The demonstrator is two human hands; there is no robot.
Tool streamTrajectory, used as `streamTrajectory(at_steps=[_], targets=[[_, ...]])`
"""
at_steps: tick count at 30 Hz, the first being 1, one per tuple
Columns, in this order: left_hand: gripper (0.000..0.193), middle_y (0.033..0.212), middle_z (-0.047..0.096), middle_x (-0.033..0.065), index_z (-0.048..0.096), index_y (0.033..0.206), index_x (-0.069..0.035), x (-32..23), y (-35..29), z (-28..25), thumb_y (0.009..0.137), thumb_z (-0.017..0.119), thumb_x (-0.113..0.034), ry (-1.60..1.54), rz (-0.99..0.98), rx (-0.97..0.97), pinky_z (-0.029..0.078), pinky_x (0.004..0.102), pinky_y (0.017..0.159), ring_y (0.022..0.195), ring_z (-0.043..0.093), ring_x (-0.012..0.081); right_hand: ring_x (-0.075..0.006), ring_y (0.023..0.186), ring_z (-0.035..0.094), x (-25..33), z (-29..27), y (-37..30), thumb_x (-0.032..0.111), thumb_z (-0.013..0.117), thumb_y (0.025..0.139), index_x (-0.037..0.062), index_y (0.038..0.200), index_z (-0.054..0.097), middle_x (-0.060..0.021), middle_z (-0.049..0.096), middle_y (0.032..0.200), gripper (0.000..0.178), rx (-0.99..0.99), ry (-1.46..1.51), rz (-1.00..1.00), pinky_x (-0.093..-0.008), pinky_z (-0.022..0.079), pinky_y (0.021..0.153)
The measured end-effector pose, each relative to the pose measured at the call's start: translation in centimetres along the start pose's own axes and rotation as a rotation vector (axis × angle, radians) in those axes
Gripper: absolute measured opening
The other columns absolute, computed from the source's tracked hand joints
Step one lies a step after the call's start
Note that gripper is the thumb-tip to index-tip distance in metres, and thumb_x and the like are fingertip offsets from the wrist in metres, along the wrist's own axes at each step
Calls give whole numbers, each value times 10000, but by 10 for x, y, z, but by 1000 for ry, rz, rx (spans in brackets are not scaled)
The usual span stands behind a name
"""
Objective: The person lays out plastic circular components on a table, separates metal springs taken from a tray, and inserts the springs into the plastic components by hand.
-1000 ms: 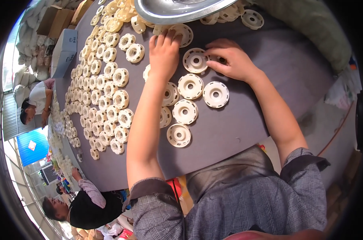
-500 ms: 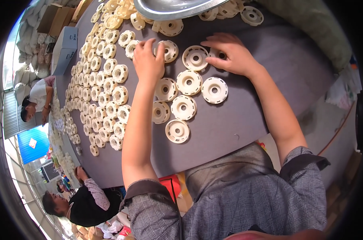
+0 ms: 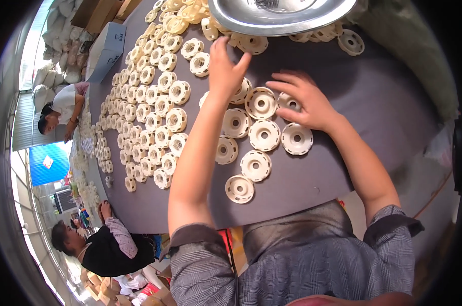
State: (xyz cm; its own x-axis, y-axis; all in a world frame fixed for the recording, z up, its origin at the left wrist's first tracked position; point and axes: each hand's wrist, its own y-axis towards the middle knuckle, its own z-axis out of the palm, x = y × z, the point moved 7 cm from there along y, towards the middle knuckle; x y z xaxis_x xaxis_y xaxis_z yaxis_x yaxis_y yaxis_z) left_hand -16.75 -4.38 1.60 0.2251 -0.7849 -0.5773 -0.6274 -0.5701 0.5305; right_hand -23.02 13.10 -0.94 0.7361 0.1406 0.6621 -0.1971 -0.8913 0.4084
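Observation:
My left hand [image 3: 225,71] is open, its thumb held apart from the fingers and nothing between them. Its fingertips reach near a cream plastic ring-shaped disc [image 3: 253,45] by the metal bowl. Under its wrist, another disc [image 3: 241,93] is partly hidden. My right hand [image 3: 308,104], slightly blurred, spreads its fingers and thumb around a small cream disc [image 3: 289,102]; whether they touch it I cannot tell. Several wider discs with centre holes lie flat before me, among them one [image 3: 261,103] beside the right fingertips and one [image 3: 239,188] nearest the table edge.
A shiny metal bowl [image 3: 287,25] stands at the far side. Rows of cream rings [image 3: 154,122] cover the left of the grey-covered table [image 3: 302,178]. A pale blue box [image 3: 106,53] stands at the far left. Two people [image 3: 62,112] sit along the left side.
The view has shifted, so the table's things sit lower and further right. My left hand has moved away from me, toward the bowl. The right hand stays around the small disc.

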Motion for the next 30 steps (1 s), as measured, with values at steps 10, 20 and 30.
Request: streamTrajectory(at_steps=[10, 20, 30], targets=[[589, 1025, 582, 204, 513, 1112, -5, -6, -7, 47, 619, 732, -242, 20, -183, 375, 444, 366, 833, 947, 564, 346, -327, 1171, 419, -39, -22, 3, 257, 708, 697, 72, 1253, 461, -174, 443, 1268, 637, -271, -98, 242, -383, 324, 996], [525, 1004, 514, 124, 527, 1031, -30, 0, -8, 11, 631, 745, -289, -59, -190, 231, 384, 352, 871, 963, 495, 268, -308, 993, 537, -38, -25, 7, 275, 729, 668, 43, 1262, 443, -163, 550, 1145, 699, -345, -152, 200, -373, 422, 884], [680, 1231, 468, 127, 496, 1177, -67, -59, -21, 51, 595, 738, -322, 186, 301, 370, 256, 441, 989, 1199, 380, 283, -286, 748, 611, -64, -72, -8, 463, 700, 632, 62, 926, 627, -122, 631, 796, 502, -615, -303, 394, -388, 470, 663]])
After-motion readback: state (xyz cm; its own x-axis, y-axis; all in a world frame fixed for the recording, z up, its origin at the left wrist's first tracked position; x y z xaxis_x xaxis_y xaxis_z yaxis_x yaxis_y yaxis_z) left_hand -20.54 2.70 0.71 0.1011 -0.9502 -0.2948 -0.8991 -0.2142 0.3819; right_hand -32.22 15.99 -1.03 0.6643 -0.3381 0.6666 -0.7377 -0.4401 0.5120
